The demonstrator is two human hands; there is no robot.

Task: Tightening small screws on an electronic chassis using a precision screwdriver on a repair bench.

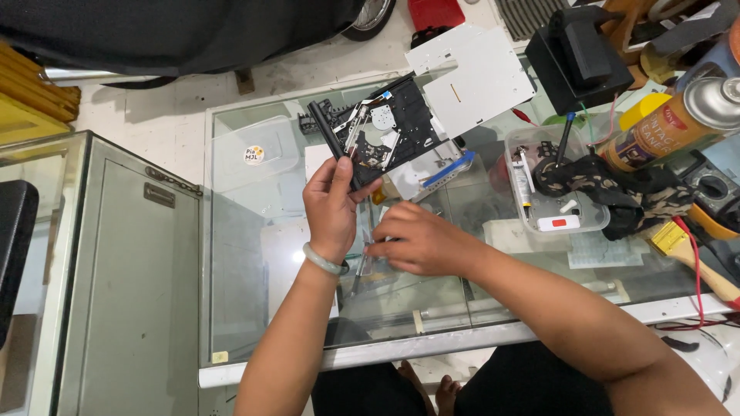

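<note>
- Gripping an opened optical disc drive (385, 135) at its lower left corner: left hand (333, 208), fingers curled around the edge, thumb pressed on the black face, a pale green bangle (324, 260) at the wrist.
- Resting low over the glass tabletop (254, 308): right hand (420, 243), fingers drawn together and pinching a small slender metal piece (368, 245); exact kind too small to tell.
- Forearms entering from the bottom edge, left nearly upright, right slanting in from the lower right.
- Held tilted above the far half of the tabletop, just beyond both hands: drive, black, cover removed, showing silver spindle hub, metal rails and a black front bar along its left side.
- Lying beyond the drive, near the far table edge: white sheet-metal cover (474, 73).
- Sitting just behind the drive, partly hidden: a white piece with a blue strip (447, 169).
- Standing right of the drive: clear plastic tray (590, 219) with small tubes and parts, a camouflage-patterned cloth (617, 189) draped over its right side.
- Leaning at far right: spray can (671, 123) with a silver top; below it, a brush (686, 250) with a wooden handle and a red wire.
- Lying left of the drive on the glass: clear plastic lid (254, 154) bearing a round sticker.
- Adjoining at left: glass cabinet (131, 270) with a metal frame.
</note>
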